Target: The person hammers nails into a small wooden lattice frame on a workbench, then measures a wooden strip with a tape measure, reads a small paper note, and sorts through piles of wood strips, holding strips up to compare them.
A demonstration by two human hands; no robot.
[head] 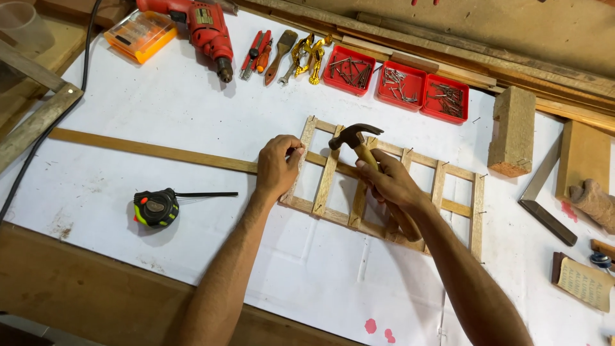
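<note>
Right hand (pixel 392 186) is wrapped tight around the wooden handle of a hammer (pixel 356 142), fingers closed all the way, the dark steel head raised just above the lattice (pixel 384 186). The head points toward the left hand (pixel 277 168), with only a short gap between them.

Left hand sits on the lattice's left end, fingers curled and pinched together at the top of the end slat. Whether a nail is held in that pinch is too small to tell. The lattice itself lies flat on the white sheet (pixel 192 128), right under both hands, its slats crossing two long rails, and it stretches away past the right forearm.

A long wooden strip (pixel 154 150) runs out from beneath the left hand, off to that hand's outer side. Nearer the body and beyond the left wrist lies a tape measure (pixel 155 207), black and yellow-green, its blade pulled out a little toward the arm.

Farther out, past both hands, three red trays (pixel 397 83) of nails stand in a row, with a brush and small tools beside them, and a red drill (pixel 205 29) lies beyond the left hand. Out past the right hand, a wood block (pixel 512 131) stands on the sheet.
</note>
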